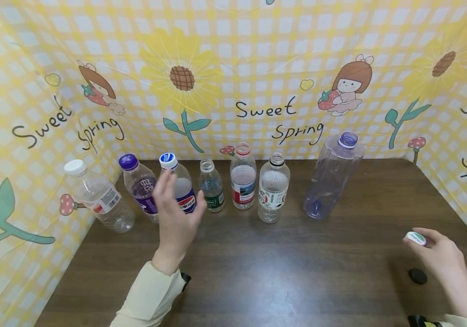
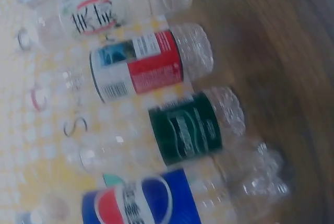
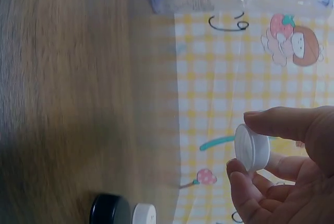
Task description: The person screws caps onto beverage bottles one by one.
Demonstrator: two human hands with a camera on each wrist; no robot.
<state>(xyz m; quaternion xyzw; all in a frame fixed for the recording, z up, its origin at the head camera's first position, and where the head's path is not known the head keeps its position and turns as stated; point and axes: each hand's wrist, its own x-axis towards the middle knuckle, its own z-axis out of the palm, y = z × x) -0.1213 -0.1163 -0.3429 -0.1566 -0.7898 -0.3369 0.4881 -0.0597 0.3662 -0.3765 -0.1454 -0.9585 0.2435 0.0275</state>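
My right hand (image 1: 444, 259) pinches a white bottle cap (image 3: 252, 148) between thumb and fingers, above the right side of the table; green print shows on its top in the head view. My left hand (image 1: 178, 218) is raised in front of the Pepsi bottle (image 1: 184, 190), thumb apart from the fingers. That bottle wears a white and blue cap (image 1: 168, 160), just above the fingertips. Whether the hand touches the bottle is unclear. Beside it stand a small green-labelled bottle (image 1: 212, 188), a red-labelled bottle (image 1: 243, 181) and a white-labelled bottle (image 1: 274, 190), all uncapped.
Left of the Pepsi bottle are a purple-capped bottle (image 1: 140, 184) and a white-capped clear bottle (image 1: 104, 197). A tall uncapped purplish bottle (image 1: 331, 177) stands right. A black cap (image 1: 417, 276) and another white cap (image 3: 144, 213) lie on the wooden table (image 1: 250, 272).
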